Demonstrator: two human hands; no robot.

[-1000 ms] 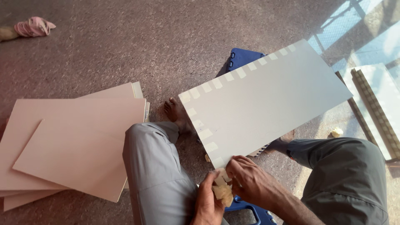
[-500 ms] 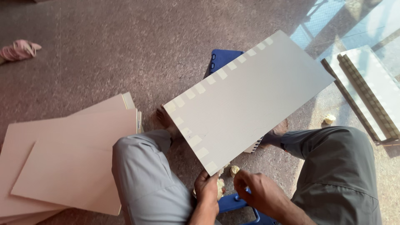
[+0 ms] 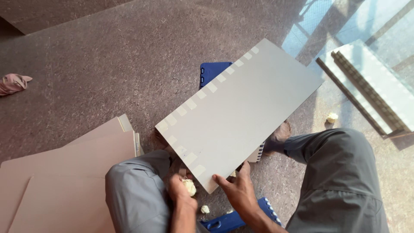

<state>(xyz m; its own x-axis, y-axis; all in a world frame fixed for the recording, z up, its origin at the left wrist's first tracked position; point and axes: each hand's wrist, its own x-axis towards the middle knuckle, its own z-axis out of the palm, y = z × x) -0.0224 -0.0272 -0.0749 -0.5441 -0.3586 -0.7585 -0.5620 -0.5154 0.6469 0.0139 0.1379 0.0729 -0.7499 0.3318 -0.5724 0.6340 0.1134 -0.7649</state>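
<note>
Head view: our right hand [image 3: 239, 192] grips the grey panel [image 3: 241, 112] at its near corner | panel's long axis runs toward 1 o'clock | our left hand [image 3: 180, 190], at 9 o'clock, clenches a yellowish wad [image 3: 189, 187].

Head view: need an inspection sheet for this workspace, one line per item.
Surface: speckled brown floor, person seated on it.
Job's things: grey panel with pale tape strips along two edges, tilted over a blue plastic crate.
Clutter: stacked beige boards; pink rag; yellowish foam bits.
Hands: right hand grips the panel's near corner; left hand holds a foam wad.
Cables: nothing seen.
Surroundings: glass wall and framed rail on the right.
</note>
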